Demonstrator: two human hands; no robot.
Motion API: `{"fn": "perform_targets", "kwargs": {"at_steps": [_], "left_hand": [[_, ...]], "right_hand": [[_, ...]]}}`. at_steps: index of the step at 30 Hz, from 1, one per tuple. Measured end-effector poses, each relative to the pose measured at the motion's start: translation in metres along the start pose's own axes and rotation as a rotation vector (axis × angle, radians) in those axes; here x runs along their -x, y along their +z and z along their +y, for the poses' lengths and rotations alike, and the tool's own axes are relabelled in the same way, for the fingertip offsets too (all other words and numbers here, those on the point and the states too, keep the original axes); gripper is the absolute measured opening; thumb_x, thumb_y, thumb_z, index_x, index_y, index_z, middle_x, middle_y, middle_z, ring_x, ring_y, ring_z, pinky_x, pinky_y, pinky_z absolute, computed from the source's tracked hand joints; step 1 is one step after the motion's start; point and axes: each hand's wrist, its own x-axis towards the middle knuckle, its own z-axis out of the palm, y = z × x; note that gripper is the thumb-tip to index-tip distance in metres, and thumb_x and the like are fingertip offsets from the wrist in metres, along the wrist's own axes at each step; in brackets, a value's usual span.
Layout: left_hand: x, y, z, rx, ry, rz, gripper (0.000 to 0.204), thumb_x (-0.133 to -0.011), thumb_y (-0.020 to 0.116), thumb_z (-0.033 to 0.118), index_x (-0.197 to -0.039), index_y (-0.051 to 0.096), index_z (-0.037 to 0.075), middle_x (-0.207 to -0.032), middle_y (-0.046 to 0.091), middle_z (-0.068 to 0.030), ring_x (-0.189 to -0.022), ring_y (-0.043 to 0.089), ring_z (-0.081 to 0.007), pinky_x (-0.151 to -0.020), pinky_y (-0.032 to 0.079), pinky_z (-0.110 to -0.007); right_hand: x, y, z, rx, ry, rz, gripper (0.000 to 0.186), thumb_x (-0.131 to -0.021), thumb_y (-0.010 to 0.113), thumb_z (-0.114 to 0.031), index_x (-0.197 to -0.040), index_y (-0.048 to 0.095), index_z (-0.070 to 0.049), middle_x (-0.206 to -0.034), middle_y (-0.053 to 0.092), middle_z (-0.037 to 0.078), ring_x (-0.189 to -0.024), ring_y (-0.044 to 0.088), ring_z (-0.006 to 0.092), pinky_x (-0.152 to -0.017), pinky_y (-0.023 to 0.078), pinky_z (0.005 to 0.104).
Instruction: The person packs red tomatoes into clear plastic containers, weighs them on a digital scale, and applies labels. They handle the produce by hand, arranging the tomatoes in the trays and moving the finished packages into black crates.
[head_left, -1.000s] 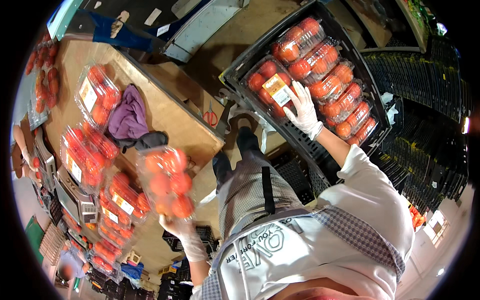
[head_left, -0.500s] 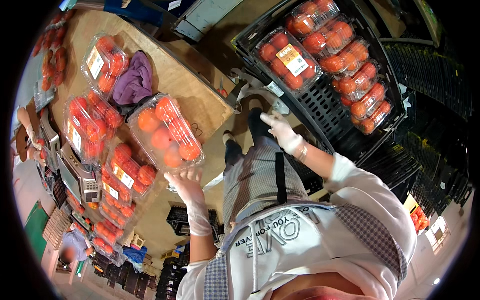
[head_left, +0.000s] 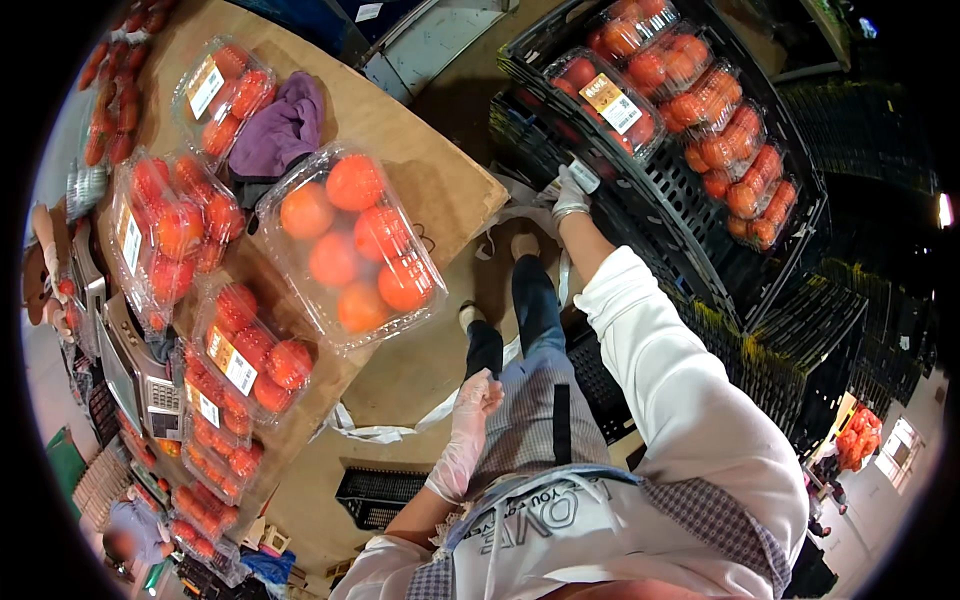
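My right hand [head_left: 571, 197], in a clear glove, reaches to the near side of a black plastic crate [head_left: 640, 215]. Its fingers are bent closed at a white printed piece [head_left: 583, 176] there; part of the grip is hidden. My left hand [head_left: 478, 395], also gloved, is drawn in before my apron with its fingers bunched; whether they hold anything is hidden. On the wooden table [head_left: 420, 140] a clear plastic box of tomatoes [head_left: 350, 245] lies nearest to me, with no label visible on it. In the crate, a labelled tomato box [head_left: 605, 105] lies beside a row of other tomato boxes [head_left: 700, 100].
Several labelled tomato boxes [head_left: 250, 350] fill the table's left part, near a purple cloth [head_left: 280, 130] and a scale [head_left: 150, 385]. Stacked black crates [head_left: 800, 330] stand at right. A white strap [head_left: 385, 432] and a black crate [head_left: 380, 492] are on the floor. Other people work at far left.
My right hand has moved forward from above my legs to the crate's side. My left hand has left the near edge of the unlabelled tomato box, come back toward me and closed.
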Motion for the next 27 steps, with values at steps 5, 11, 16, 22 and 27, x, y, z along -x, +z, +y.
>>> {"fn": "perform_targets", "kwargs": {"at_steps": [5,11,16,22,27], "left_hand": [[-0.008,-0.025,-0.015,-0.061,-0.248,-0.072,0.038,-0.089,0.057,0.036,-0.115,0.057,0.01,-0.098,0.064,-0.0057,-0.087,0.06,-0.017,-0.081,0.047,-0.033],[-0.049,0.071,0.012,0.106,-0.387,-0.339,0.076,-0.081,0.048,0.068,-0.125,0.047,0.006,-0.125,0.052,-0.0128,-0.116,0.048,-0.0244,-0.098,0.036,-0.042],[-0.062,0.154,0.062,0.959,-0.138,-0.599,0.053,-0.087,0.055,0.048,-0.112,0.053,0.002,-0.124,0.054,-0.0167,-0.111,0.053,-0.0282,-0.096,0.041,-0.043],[0.006,0.201,0.107,0.076,0.524,-0.365,0.057,-0.08,0.064,-0.001,-0.133,0.042,0.006,-0.117,0.058,-0.0085,-0.102,0.059,-0.0173,-0.086,0.049,-0.032],[0.123,0.2,0.128,-0.825,0.585,-0.694,0.078,-0.075,0.07,0.005,-0.141,0.03,0.006,-0.122,0.055,-0.0119,-0.106,0.056,-0.0164,-0.088,0.046,-0.028]], "right_hand": [[0.048,-0.038,-0.001,0.134,-0.21,-0.192,0.041,-0.081,0.068,-0.039,-0.095,0.065,0.0,-0.079,0.062,0.005,-0.064,0.054,0.0144,-0.059,0.046,0.0328],[0.083,-0.121,0.034,-0.22,0.35,-0.538,0.033,-0.09,0.054,-0.025,-0.117,0.05,-0.005,-0.114,0.059,0.012,-0.105,0.057,0.0261,-0.094,0.044,0.0366],[0.217,-0.228,-0.013,-0.208,0.334,-0.739,0.04,-0.096,0.047,-0.027,-0.13,0.042,-0.007,-0.127,0.051,0.009,-0.115,0.049,0.0237,-0.1,0.038,0.0405],[0.201,-0.315,-0.079,0.524,-0.702,-0.436,0.04,-0.093,0.053,-0.026,-0.124,0.049,-0.001,-0.119,0.057,0.013,-0.11,0.056,0.0229,-0.097,0.04,0.0341],[0.229,-0.227,-0.163,0.362,0.114,-1.091,0.049,-0.095,0.046,-0.037,-0.122,0.048,0.004,-0.116,0.059,0.014,-0.105,0.058,0.0211,-0.093,0.045,0.0339]]}}
